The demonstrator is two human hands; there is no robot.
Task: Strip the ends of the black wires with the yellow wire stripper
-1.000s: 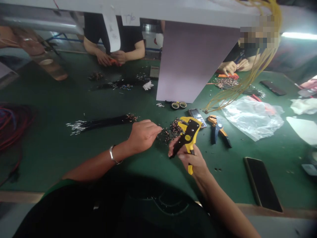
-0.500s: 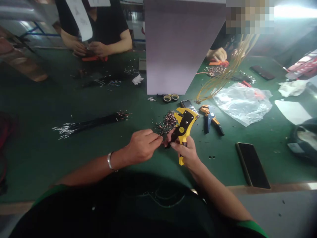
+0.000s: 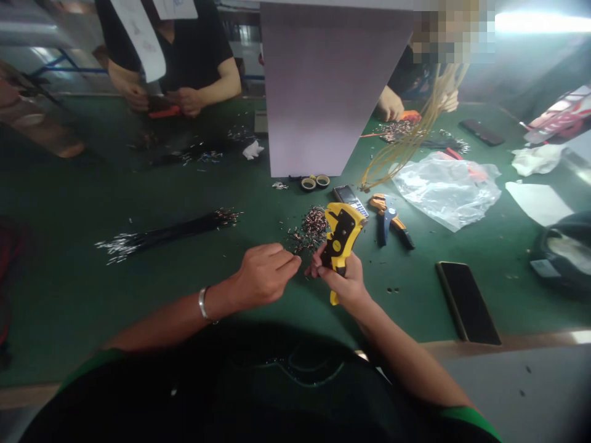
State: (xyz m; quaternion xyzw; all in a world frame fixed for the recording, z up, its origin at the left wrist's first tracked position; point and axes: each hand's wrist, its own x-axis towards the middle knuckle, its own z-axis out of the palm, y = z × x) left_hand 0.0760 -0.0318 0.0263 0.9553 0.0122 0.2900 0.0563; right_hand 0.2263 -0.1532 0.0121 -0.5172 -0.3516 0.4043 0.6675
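Note:
My right hand (image 3: pixel 345 280) is wrapped round a yellow and black wire stripper (image 3: pixel 340 237), its head tilted up and away from me. Close on its left, my left hand (image 3: pixel 268 271) is closed in a pinch; whatever is between thumb and finger is too small to make out. Just beyond both hands lies a pile of short wire offcuts (image 3: pixel 314 221) with coppery ends. Farther left on the green table rests a bundle of black wires (image 3: pixel 173 229), bright at the near-left end and copper-coloured at the other.
A blue and orange wire stripper (image 3: pixel 388 218), a keypad phone (image 3: pixel 349 200), a clear plastic bag (image 3: pixel 447 191) and a smartphone (image 3: pixel 468 303) lie to the right. A pale upright panel (image 3: pixel 330 92) stands ahead, beside two tape rolls (image 3: pixel 315 182). Two people work across the table.
The view has shifted slightly, so most things sit a little farther left. My right hand's fingers have shifted on the stripper's handles. My left hand stays pinched beside it.

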